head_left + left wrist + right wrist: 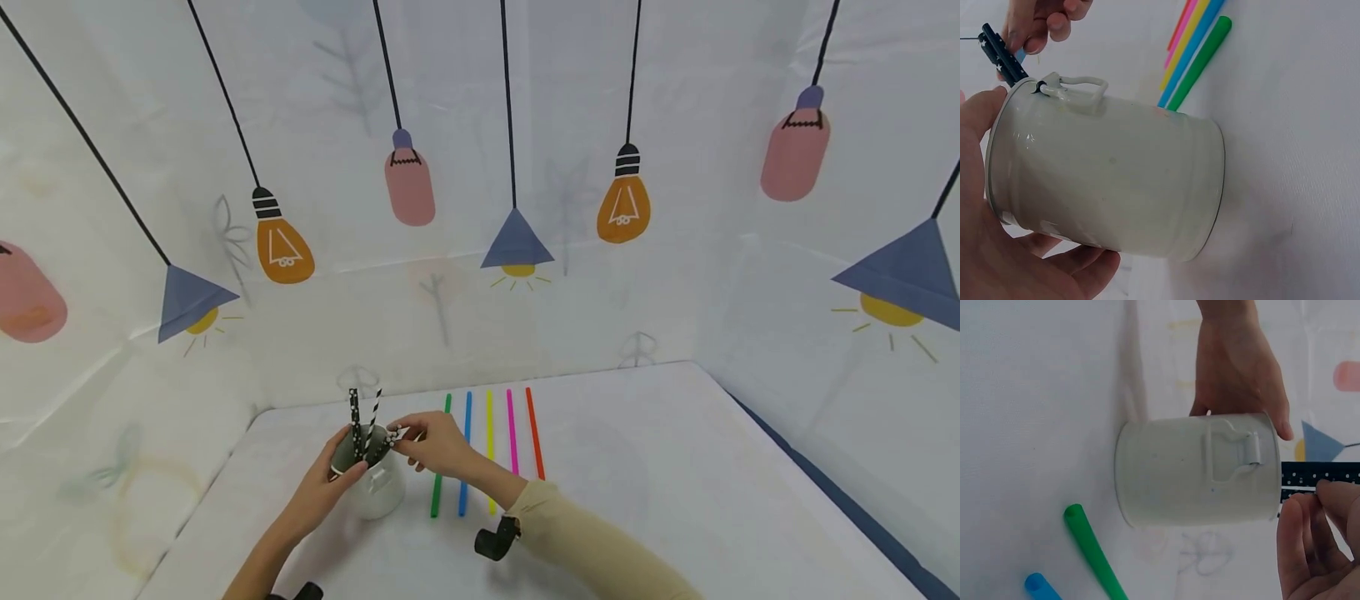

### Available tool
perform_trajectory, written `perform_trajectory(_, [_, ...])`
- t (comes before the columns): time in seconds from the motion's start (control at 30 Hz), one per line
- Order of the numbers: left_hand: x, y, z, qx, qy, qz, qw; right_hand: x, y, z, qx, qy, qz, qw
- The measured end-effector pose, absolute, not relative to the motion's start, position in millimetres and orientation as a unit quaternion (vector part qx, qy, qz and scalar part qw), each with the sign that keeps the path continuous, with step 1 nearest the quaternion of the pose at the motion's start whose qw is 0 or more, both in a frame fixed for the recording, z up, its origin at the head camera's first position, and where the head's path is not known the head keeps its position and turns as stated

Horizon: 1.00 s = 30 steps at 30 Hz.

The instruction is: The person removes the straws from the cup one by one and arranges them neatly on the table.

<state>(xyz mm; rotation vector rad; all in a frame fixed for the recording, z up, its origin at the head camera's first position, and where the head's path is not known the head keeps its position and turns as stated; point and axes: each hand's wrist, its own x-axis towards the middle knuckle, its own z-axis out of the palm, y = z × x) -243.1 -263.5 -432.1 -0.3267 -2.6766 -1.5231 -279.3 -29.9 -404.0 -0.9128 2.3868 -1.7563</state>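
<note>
A pale metal bucket (378, 493) with a small wire handle on its side (1088, 94) stands upright on the white table. My left hand (317, 493) grips it near the rim, thumb at the top edge and fingers around the wall (1116, 181). Black-and-white patterned straws stick out of its mouth, among them a dotted straw (355, 412) and a striped straw (374, 410). At the rim's right side, my right hand (438, 443) pinches a dark patterned straw (384, 447) between thumb and fingers. Its lower end is hidden inside the bucket.
Right of the bucket lie several coloured straws side by side: green (437, 496), blue (462, 497), yellow (491, 425), pink (512, 425) and red (534, 429). My right forearm passes over some of them. White sheeting (465, 325) printed with lamps surrounds the table (645, 467).
</note>
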Motion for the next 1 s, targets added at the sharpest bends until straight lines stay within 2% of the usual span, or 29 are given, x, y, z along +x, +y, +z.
perform_trajectory(0.2, [-244.7, -264.1, -433.1, -0.107, -0.862, -0.495, 0.019, -276.2, -33.4, -398.5, -0.29, 0.767, -0.572, 0.01])
perform_trajectory(0.43, [-243.9, -263.8, -434.4, -0.122, -0.857, -0.5, 0.035, -266.6, -20.4, -380.7, -0.321, 0.758, -0.567, -0.037])
perform_trajectory(0.87, [-241.8, -264.2, -436.9, -0.118, -0.856, -0.503, 0.038, -246.6, 46.3, -324.0, -0.288, 0.656, -0.698, -0.003])
perform_trajectory(1.0, [-239.9, -262.9, -435.8, -0.111, -0.858, -0.5, 0.037, -251.4, 72.6, -318.3, -0.244, 0.635, -0.732, -0.019])
